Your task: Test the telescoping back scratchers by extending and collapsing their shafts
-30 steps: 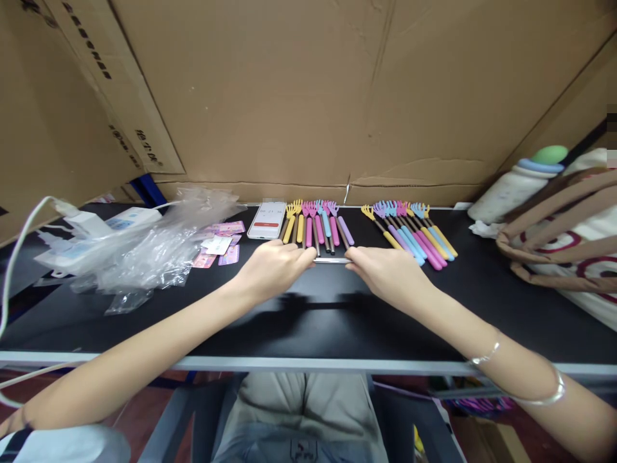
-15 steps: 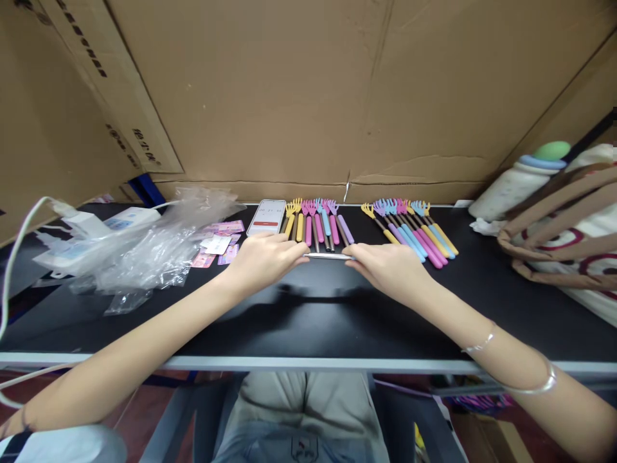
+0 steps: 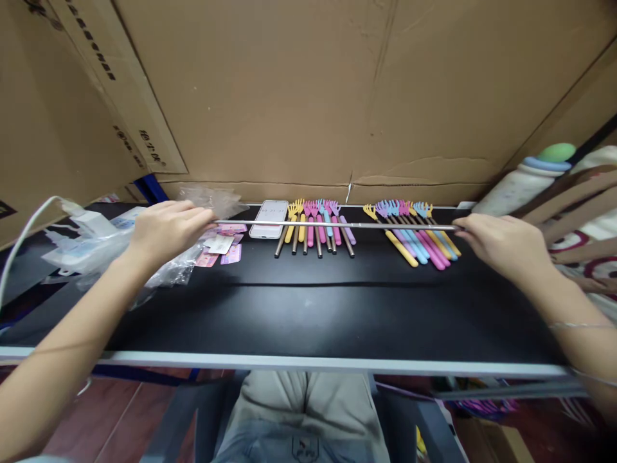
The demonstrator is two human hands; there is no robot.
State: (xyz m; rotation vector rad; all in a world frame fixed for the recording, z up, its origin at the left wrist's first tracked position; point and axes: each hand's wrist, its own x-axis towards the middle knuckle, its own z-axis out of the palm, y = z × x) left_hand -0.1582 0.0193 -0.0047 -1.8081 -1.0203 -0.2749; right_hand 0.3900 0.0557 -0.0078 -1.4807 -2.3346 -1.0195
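Note:
I hold a thin telescopic metal rod [image 3: 337, 226] stretched out level above the black table [image 3: 313, 315]. My left hand [image 3: 166, 228] is closed round its left end, over the plastic bags. My right hand [image 3: 496, 243] is closed round its right end, beside the right group of back scratchers [image 3: 414, 235]. Another group of colourful hand-shaped back scratchers [image 3: 315, 228] lies under the rod's middle.
A phone [image 3: 268, 218] lies at the back next to the middle group. Crumpled clear plastic bags [image 3: 120, 247], small pink cards [image 3: 222, 247] and a white cable [image 3: 24, 231] sit at left. A bottle [image 3: 525, 180] and a striped bag [image 3: 585, 225] stand at right. Cardboard [image 3: 289, 96] walls the back.
My hands were close together at the table's middle on a short collapsed rod. They have pulled far apart to left and right, and the rod is now extended long.

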